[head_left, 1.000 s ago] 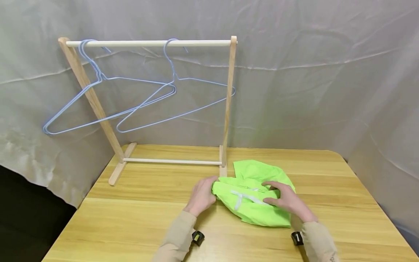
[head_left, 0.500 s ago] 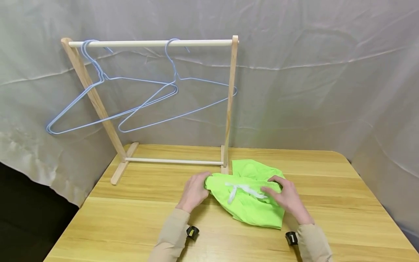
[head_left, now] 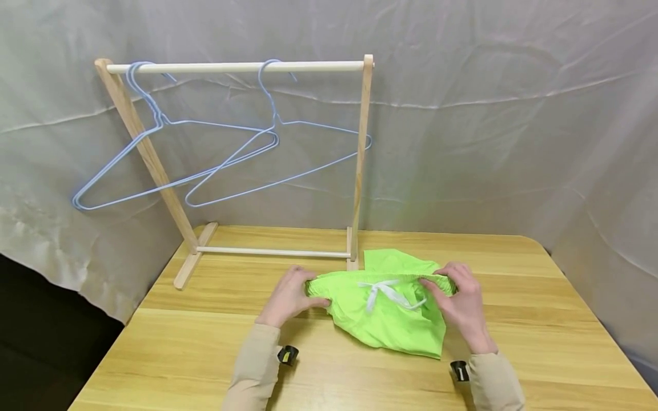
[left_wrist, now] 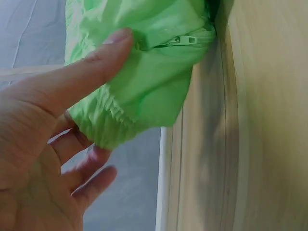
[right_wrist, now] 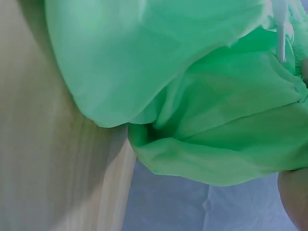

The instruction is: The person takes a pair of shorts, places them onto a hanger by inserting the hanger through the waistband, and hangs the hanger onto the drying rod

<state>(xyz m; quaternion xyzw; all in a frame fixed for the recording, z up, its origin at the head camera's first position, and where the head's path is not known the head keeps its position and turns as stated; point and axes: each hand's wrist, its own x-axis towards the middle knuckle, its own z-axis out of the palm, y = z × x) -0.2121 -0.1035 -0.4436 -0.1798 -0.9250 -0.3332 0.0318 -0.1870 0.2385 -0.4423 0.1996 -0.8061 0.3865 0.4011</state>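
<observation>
- Both hands grasp the green shorts (head_left: 386, 311) by the elastic waistband, one at each end: the left hand (head_left: 288, 297) pinches the left end, thumb on top and fingers curled beneath, as the left wrist view shows with the thumb (left_wrist: 77, 79) pressed on the gathered fabric.
- At the other end, the right hand (head_left: 462, 302) has its fingers curled over the waistband.
- Between the hands the waistband is pulled out in a line, with a white drawstring (head_left: 385, 292) tied at its middle.
- Below the waistband, the shorts lie crumpled on the table (head_left: 205, 354), near the middle of its width, between its centre and the near edge.
- A wooden rack (head_left: 360, 165) stands along the table's far edge, its right foot just beside the shorts.
- Two blue wire hangers (head_left: 226, 154) hang from the rack's top rail.
</observation>
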